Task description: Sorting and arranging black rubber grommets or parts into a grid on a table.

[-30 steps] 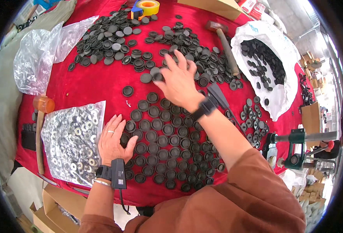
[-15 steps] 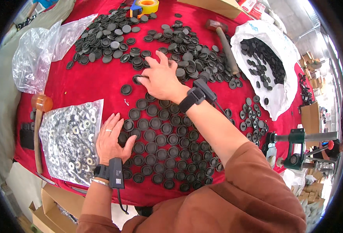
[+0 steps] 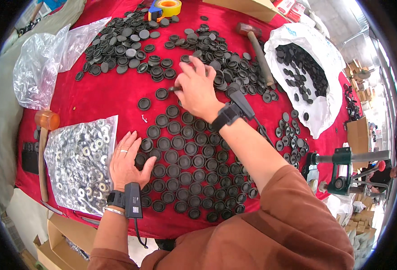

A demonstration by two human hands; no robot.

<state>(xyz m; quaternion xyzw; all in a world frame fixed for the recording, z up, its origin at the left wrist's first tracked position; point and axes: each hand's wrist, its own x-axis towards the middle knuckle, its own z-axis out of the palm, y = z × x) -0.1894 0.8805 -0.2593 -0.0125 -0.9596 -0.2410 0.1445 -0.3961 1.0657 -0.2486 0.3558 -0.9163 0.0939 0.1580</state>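
Many round black caps (image 3: 185,166) lie in neat rows on the red tablecloth (image 3: 113,96) in front of me. My left hand (image 3: 127,161) rests flat, fingers apart, on the left edge of these rows. Over the top of the rows, my right hand (image 3: 197,87) pinches a black cap (image 3: 173,89) between thumb and fingers. A loose heap of black caps (image 3: 131,49) is spread across the far part of the table.
A clear bag of silvery metal rings (image 3: 79,162) lies at the left, beside a rubber mallet (image 3: 43,135). A white bag of black caps (image 3: 304,67), a hammer (image 3: 254,45), crumpled clear plastic (image 3: 41,63), yellow tape (image 3: 168,6) and a green press (image 3: 342,168) surround the work.
My right hand has drawn back from the far heap toward the top of the rows, holding a cap. My left hand has stayed at the rows' left edge.
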